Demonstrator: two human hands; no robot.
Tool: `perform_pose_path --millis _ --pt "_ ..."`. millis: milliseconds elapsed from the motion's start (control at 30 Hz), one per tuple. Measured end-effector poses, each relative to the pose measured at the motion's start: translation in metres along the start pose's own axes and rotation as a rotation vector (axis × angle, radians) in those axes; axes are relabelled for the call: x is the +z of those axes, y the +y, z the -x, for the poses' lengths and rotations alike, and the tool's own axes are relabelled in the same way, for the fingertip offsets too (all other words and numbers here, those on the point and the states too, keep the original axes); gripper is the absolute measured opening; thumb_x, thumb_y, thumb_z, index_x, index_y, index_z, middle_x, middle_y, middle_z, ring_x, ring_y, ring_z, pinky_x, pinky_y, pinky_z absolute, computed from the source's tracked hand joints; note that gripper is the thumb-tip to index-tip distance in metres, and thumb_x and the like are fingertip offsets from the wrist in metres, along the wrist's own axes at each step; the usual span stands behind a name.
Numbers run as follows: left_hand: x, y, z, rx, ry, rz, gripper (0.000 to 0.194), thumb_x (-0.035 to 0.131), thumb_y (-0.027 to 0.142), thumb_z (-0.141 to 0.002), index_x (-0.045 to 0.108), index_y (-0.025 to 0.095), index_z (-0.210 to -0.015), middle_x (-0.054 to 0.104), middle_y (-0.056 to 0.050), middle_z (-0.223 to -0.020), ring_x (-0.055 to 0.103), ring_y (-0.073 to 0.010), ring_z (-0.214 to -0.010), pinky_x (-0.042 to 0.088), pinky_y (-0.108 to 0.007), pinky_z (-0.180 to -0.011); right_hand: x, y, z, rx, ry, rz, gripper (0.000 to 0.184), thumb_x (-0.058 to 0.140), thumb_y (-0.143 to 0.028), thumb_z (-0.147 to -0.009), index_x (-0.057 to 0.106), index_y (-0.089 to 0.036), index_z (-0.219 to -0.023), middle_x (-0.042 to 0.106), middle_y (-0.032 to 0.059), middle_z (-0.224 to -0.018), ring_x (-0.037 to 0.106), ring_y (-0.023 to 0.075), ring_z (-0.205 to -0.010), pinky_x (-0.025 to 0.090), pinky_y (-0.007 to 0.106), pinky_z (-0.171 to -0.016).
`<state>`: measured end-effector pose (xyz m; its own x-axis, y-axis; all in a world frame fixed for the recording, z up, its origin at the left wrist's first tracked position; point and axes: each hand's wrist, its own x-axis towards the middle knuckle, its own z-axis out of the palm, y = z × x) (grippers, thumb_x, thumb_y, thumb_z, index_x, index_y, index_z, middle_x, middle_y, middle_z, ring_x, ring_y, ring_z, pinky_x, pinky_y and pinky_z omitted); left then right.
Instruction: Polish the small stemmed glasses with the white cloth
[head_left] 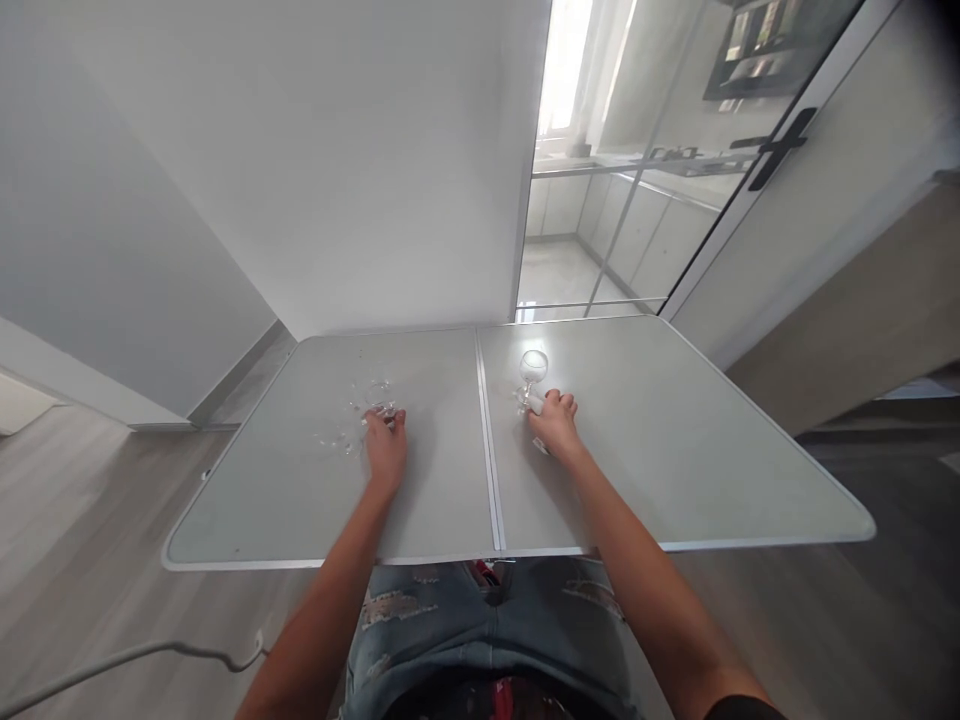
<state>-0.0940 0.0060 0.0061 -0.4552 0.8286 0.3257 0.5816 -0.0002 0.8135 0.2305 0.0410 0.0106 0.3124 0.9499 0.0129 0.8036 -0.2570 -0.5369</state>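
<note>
Two clusters of clear glassware rest on a pale folding table (645,450). My left hand (385,445) is at the left cluster, its fingers closed around the near side of a clear glass (379,392). Fainter clear glass (334,438) shows just left of that hand. On the right half, a clear stemmed glass (534,366) has its round bowl up. My right hand (553,424) has its fingers closed at the lower part of this glass, where a small whitish patch shows. Transparency and the fingers hide exactly where each hand grips.
A metal seam (487,440) divides the tabletop down its middle. Behind the table stands a white wall (390,180). A glass-panelled door with a black handle (780,150) is at the back right. A grey cable or hose (150,650) runs low at the left.
</note>
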Motion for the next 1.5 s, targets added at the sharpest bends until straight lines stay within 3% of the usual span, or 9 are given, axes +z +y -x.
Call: perform_pose_path --millis 167,300,467,767,1033,1200,1300,1400,1500 --pt "0.012 0.018 0.002 0.073 -0.117 0.179 0.028 0.058 0.039 -0.093 0.045 0.022 -0.112 0.064 -0.001 -0.084 0.064 -0.0158 -0.071 0.049 -0.028 -0.069 -0.024 -0.006 0.031 -0.019 -0.034 -0.288 0.038 0.045 -0.051 -0.095 0.059 -0.016 -0.100 0.057 0.0185 -0.110 0.052 0.0330 -0.108 0.042 0.043 -0.092" --pt "0.035 0.045 0.005 0.053 -0.364 0.453 0.034 0.063 0.049 -0.089 0.047 0.023 -0.105 0.052 0.006 -0.072 0.049 -0.0099 -0.053 0.042 -0.023 -0.055 -0.041 -0.030 0.041 -0.061 -0.245 -0.895 0.037 0.049 -0.057 -0.090 0.061 -0.022 -0.092 0.064 0.0050 -0.095 0.059 0.0234 -0.092 0.046 0.034 -0.083" --pt "0.052 0.060 0.005 0.027 -0.527 0.514 0.041 0.070 0.054 -0.081 0.052 0.021 -0.099 0.050 0.006 -0.068 0.046 -0.0088 -0.054 0.038 -0.021 -0.053 -0.033 -0.067 0.028 0.041 -0.580 -1.244 0.023 0.067 -0.041 -0.075 0.060 -0.021 -0.082 0.065 0.0006 -0.078 0.059 0.0184 -0.076 0.046 0.030 -0.071" --pt "0.046 0.040 0.005 0.106 -0.415 0.251 0.039 0.074 0.052 -0.076 0.054 0.021 -0.090 0.070 -0.001 -0.097 0.049 -0.0077 -0.055 0.040 -0.023 -0.058 -0.002 -0.067 0.014 0.108 -0.821 -1.456 0.028 0.078 -0.039 -0.071 0.066 -0.016 -0.080 0.069 0.0028 -0.075 0.063 0.0171 -0.069 0.049 0.029 -0.067" --pt "0.031 0.040 -0.002 0.321 -0.384 -0.178 0.044 0.067 0.059 -0.082 0.053 0.024 -0.105 0.068 0.001 -0.088 0.056 -0.0131 -0.059 0.040 -0.026 -0.064 0.008 -0.064 0.006 0.101 -0.376 -1.647 0.042 0.075 -0.056 -0.081 0.067 -0.024 -0.106 0.073 0.0019 -0.097 0.069 0.0194 -0.092 0.055 0.030 -0.077" --pt "0.039 0.046 0.008 0.341 -0.465 -0.302 0.047 0.066 0.064 -0.082 0.053 0.025 -0.106 0.070 0.000 -0.084 0.065 -0.0180 -0.068 0.038 -0.027 -0.063 0.008 -0.068 0.011 0.063 -0.540 -1.769 0.055 0.065 -0.071 -0.081 0.067 -0.022 -0.106 0.073 0.0065 -0.099 0.069 0.0245 -0.097 0.058 0.036 -0.079" --pt "0.039 0.047 0.008 0.311 -0.428 -0.301 0.048 0.064 0.066 -0.083 0.053 0.025 -0.106 0.070 0.001 -0.082 0.065 -0.0185 -0.068 0.037 -0.027 -0.062 0.007 -0.067 0.016 -0.040 -0.644 -1.724 0.051 0.083 -0.053 -0.071 0.065 -0.024 -0.110 0.073 0.0053 -0.103 0.069 0.0237 -0.094 0.057 0.036 -0.079" --pt "0.037 0.047 0.006 0.308 -0.386 -0.310 0.050 0.065 0.067 -0.081 0.053 0.025 -0.106 0.069 0.001 -0.080 0.065 -0.0186 -0.068 0.037 -0.026 -0.062 0.009 -0.067 0.019 -0.081 -0.494 -1.616 0.063 0.092 -0.023 -0.056 0.063 -0.028 -0.112 0.072 0.0002 -0.103 0.068 0.0206 -0.092 0.055 0.032 -0.078" --pt "0.035 0.046 0.005 0.315 -0.368 -0.293 0.050 0.066 0.066 -0.081 0.053 0.025 -0.105 0.068 0.002 -0.079 0.062 -0.0168 -0.064 0.037 -0.026 -0.061 0.010 -0.068 0.018 -0.037 -0.331 -1.574 0.052 0.087 -0.026 -0.063 0.063 -0.027 -0.109 0.071 -0.0005 -0.102 0.066 0.0194 -0.093 0.053 0.030 -0.079"
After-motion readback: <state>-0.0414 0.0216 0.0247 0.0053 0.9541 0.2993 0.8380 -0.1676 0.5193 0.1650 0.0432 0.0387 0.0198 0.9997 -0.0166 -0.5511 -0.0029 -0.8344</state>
